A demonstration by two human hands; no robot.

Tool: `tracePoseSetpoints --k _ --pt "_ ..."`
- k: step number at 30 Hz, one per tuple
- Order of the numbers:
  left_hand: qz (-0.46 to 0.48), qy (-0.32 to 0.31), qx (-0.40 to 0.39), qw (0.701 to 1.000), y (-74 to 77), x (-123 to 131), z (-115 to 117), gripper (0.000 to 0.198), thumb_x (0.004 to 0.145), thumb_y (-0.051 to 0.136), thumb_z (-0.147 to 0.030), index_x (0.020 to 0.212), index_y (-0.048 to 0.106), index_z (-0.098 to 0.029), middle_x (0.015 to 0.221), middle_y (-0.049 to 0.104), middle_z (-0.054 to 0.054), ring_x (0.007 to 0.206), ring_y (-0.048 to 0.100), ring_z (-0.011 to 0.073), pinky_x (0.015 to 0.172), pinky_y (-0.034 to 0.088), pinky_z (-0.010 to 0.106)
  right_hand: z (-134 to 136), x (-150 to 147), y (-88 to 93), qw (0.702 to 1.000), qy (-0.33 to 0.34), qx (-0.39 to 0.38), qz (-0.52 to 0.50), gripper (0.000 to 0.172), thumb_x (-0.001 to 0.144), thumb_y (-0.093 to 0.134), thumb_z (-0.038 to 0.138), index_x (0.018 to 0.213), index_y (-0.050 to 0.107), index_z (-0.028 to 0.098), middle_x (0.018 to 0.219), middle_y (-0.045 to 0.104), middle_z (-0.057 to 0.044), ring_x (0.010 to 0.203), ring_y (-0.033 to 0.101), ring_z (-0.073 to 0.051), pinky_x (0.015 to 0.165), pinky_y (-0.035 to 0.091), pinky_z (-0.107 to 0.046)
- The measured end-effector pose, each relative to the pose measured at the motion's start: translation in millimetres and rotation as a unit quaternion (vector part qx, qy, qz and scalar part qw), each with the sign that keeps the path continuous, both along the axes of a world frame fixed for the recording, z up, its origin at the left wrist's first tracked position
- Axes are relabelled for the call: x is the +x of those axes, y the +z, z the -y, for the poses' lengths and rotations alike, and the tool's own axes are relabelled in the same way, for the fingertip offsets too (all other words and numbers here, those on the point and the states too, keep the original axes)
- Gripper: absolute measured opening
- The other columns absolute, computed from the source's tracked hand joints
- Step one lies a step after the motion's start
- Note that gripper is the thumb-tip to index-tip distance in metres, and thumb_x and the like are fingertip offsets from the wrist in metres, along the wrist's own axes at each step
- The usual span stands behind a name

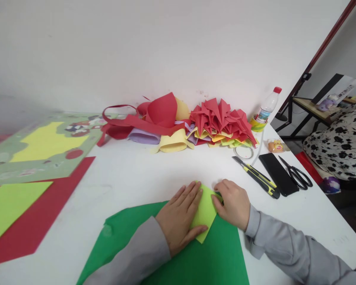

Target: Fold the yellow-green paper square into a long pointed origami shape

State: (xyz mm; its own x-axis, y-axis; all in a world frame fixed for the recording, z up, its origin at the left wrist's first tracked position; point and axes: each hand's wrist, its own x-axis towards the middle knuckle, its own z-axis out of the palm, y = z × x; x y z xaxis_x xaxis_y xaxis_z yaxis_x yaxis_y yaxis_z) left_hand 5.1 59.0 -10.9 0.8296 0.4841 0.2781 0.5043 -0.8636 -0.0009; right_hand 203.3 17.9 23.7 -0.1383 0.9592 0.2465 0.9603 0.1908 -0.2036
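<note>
A folded piece of yellow-green paper [206,206] lies on a large green sheet [118,237] at the front of the table. My left hand [180,217] is flat on the left part of the folded paper, fingers stretched out and pressing it down. At the paper's right corner, my right hand [233,204] is closed in a pinch, thumb and forefinger on the edge. A small dark spot shows between those fingers, too small to make out.
A utility knife [258,178], a black case [278,174] and scissors [296,172] lie to the right. Red folded paper shapes [215,116], a tape roll [243,152] and a bottle [267,107] are behind. Red sheets [47,213] and a decorated board [47,170] lie left. A person in patterned clothing [341,138] is at right.
</note>
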Motion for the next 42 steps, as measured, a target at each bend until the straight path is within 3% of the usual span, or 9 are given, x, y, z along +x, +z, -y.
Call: tracePoseSetpoints --k 12,21,23,26,28,33,38,40,42 --pt "0.009 0.001 -0.007 1.0 -4.5 2.9 4.1 0.097 0.079 0.033 -0.076 0.138 0.038 0.002 0.147 0.033 0.027 0.141 0.019 0.0365 0.114 0.015 0.049 -0.7 -5.0 -0.3 0.997 0.038 0.017 0.069 0.006 0.087 0.052 0.02 0.082 0.056 0.018 0.083 0.054 -0.005 0.078 0.051 -0.019 0.063 0.037 -0.028" --pt "0.02 -0.003 -0.03 0.999 -5.4 3.9 8.7 0.09 0.084 0.033 -0.068 0.139 0.034 0.003 0.149 0.029 0.026 0.142 0.016 0.0373 0.113 0.02 0.051 0.5 -7.0 -1.0 0.994 0.045 0.027 0.098 0.01 0.088 0.052 0.019 0.079 0.056 0.018 0.081 0.053 -0.006 0.076 0.048 -0.02 0.06 0.035 -0.029" --pt "0.019 -0.002 -0.037 0.999 -4.9 4.2 8.6 0.091 0.083 0.034 -0.068 0.14 0.033 0.002 0.149 0.029 0.026 0.142 0.015 0.0373 0.113 0.019 0.051 0.0 -6.9 -1.4 0.993 0.056 0.035 0.097 0.007 0.087 0.053 0.016 0.087 0.059 0.017 0.082 0.053 -0.006 0.077 0.047 -0.02 0.062 0.035 -0.03" --pt "0.015 -0.005 -0.053 0.998 -3.6 4.4 6.9 0.095 0.082 0.035 -0.071 0.143 0.028 0.0 0.15 0.028 0.025 0.142 0.015 0.036 0.113 0.018 0.05 -0.5 -7.4 -2.2 0.99 0.079 0.048 0.103 0.025 0.085 0.056 0.012 0.109 0.059 0.018 0.085 0.053 -0.007 0.077 0.045 -0.021 0.063 0.035 -0.031" --pt "0.016 -0.013 -0.059 0.998 -2.7 4.2 6.5 0.097 0.081 0.035 -0.074 0.144 0.026 -0.001 0.15 0.029 0.023 0.142 0.015 0.0345 0.114 0.018 0.049 -0.2 -8.5 -2.6 0.988 0.089 0.052 0.112 0.029 0.085 0.056 0.014 0.114 0.058 0.017 0.085 0.054 -0.007 0.077 0.045 -0.022 0.062 0.035 -0.031" --pt "0.046 0.018 -0.042 0.998 -2.3 2.4 13.6 0.097 0.079 0.038 -0.076 0.138 0.038 0.001 0.148 0.031 0.027 0.141 0.017 0.0374 0.113 0.022 0.05 2.9 -11.5 -3.8 0.987 0.069 0.067 0.128 0.013 0.088 0.051 0.014 0.094 0.062 0.013 0.08 0.053 -0.008 0.074 0.045 -0.021 0.059 0.033 -0.032" --pt "0.041 0.015 -0.028 0.999 -2.1 1.8 20.0 0.086 0.085 0.036 -0.069 0.136 0.041 0.0 0.147 0.035 0.025 0.14 0.023 0.0349 0.112 0.025 0.048 3.5 -9.2 -3.8 0.991 0.05 0.074 0.101 0.017 0.089 0.048 0.019 0.078 0.061 0.015 0.078 0.052 -0.008 0.074 0.045 -0.022 0.062 0.035 -0.033" --pt "0.029 0.004 -0.025 0.999 -1.5 2.2 19.7 0.087 0.085 0.037 -0.069 0.136 0.041 0.001 0.147 0.035 0.024 0.14 0.023 0.0345 0.113 0.025 0.046 2.0 -7.5 -1.3 0.993 0.057 0.055 0.087 0.016 0.088 0.048 0.018 0.09 0.063 0.013 0.083 0.053 -0.009 0.077 0.045 -0.022 0.066 0.036 -0.034" --pt "0.019 0.004 -0.023 1.0 -1.0 3.0 19.2 0.088 0.084 0.039 -0.069 0.136 0.041 0.001 0.147 0.034 0.025 0.14 0.023 0.0348 0.113 0.025 0.046 -0.1 -6.1 2.4 0.994 0.075 0.026 0.076 0.028 0.088 0.047 0.019 0.113 0.059 0.012 0.091 0.054 -0.01 0.082 0.045 -0.023 0.07 0.037 -0.035"
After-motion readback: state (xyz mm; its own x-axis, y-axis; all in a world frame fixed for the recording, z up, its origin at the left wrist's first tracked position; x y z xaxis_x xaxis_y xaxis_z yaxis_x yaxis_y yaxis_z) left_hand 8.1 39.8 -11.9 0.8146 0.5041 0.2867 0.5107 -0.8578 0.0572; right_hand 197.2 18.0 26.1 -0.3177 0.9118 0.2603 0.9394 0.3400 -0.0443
